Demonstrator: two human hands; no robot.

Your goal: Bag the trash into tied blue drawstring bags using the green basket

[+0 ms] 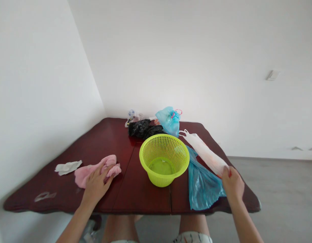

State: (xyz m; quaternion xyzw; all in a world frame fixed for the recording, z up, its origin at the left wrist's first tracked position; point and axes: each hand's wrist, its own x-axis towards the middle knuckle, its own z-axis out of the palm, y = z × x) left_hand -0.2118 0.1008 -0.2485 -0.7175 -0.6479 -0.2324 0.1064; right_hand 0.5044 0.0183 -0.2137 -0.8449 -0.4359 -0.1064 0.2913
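White bag (206, 153), lower right, gripped by your right hand (232, 184), slants up-left; left hand (98, 180) covers pink cloth (86, 173), hold unclear.

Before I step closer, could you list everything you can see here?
table: 1, dark red-brown, centre
basket: 1, yellow-green, mid-table
pink cloth: 1, pink, table's left
crumpled sheet: 1, white, left of pink cloth
patch: 1, whitish, table's near left
flat bag: 1, blue, right of basket
long bag: 1, white, table's right
tied bag: 1, light blue, behind basket
crumpled plastic: count unclear, black, table's back
clear bag: 1, see-through, table's back
walls: 2, white, left and behind
switch plate: 1, white, right wall area
floor: 1, grey, right
legs: 2, patterned shorts, below table
left grip: 1, bare, on pink cloth
right grip: 1, bare, holding long bag
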